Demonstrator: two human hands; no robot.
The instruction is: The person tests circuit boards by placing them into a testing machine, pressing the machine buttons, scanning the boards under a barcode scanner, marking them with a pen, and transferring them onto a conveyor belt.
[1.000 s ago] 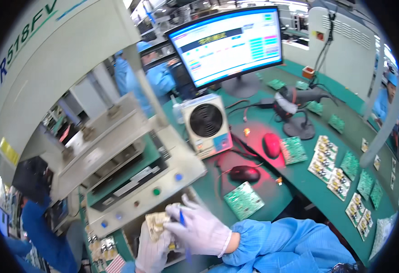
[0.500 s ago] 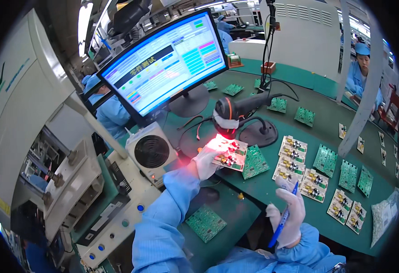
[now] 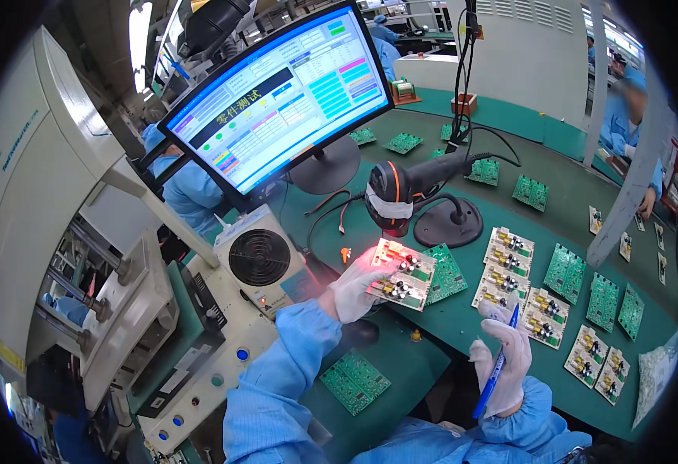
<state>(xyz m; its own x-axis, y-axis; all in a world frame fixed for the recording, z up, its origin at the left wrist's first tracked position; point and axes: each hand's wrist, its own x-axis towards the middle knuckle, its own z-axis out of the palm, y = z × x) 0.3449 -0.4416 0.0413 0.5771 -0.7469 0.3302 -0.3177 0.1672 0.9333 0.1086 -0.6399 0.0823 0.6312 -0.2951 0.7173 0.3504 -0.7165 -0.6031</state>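
Note:
My left hand, in a white glove, grips the left edge of a cream circuit board with dark and gold components. The board is held just below the head of a black handheld scanner on a stand, and red light falls on its upper left part and on my fingers. Partly behind it lies a green circuit board on the bench. My right hand, also white-gloved, has its fingers curled round a blue pen, beside a group of cream boards.
A monitor stands behind a small fan unit. At left rises a large press-like machine. Green boards and cream boards lie at right, near a plastic bag. Another green board lies nearer. A co-worker sits across.
The view has shifted slightly. The board in my left hand has come a little down and right from the scanner head, and the red glow on it is weaker. The pen stays in my right hand.

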